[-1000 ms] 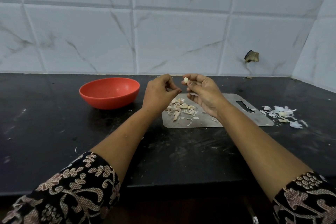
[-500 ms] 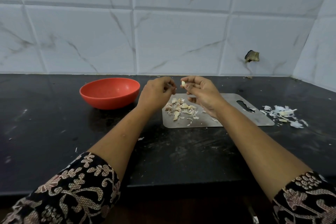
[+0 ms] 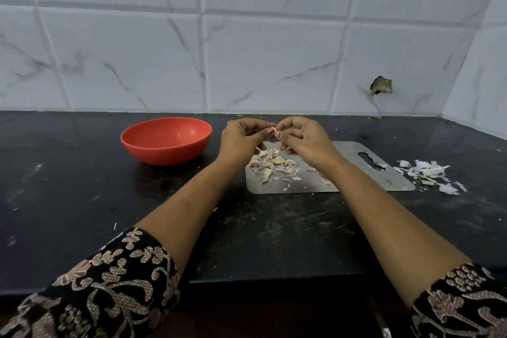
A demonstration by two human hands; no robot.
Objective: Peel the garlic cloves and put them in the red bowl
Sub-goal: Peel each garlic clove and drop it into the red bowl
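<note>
White marble-veined wall tiles (image 3: 269, 63) rise behind a black stone countertop (image 3: 68, 186).

My left forearm (image 3: 186, 208) and right forearm (image 3: 384, 211) reach forward and angle inward, bare from the patterned left sleeve (image 3: 109, 282) and right sleeve (image 3: 463, 299) to the wrists. My left hand (image 3: 241, 141) and right hand (image 3: 306, 140) meet at the fingertips, raised, backs toward me. Fingers on both are curled, and together they pinch one small garlic clove (image 3: 273, 129) between them.
</note>
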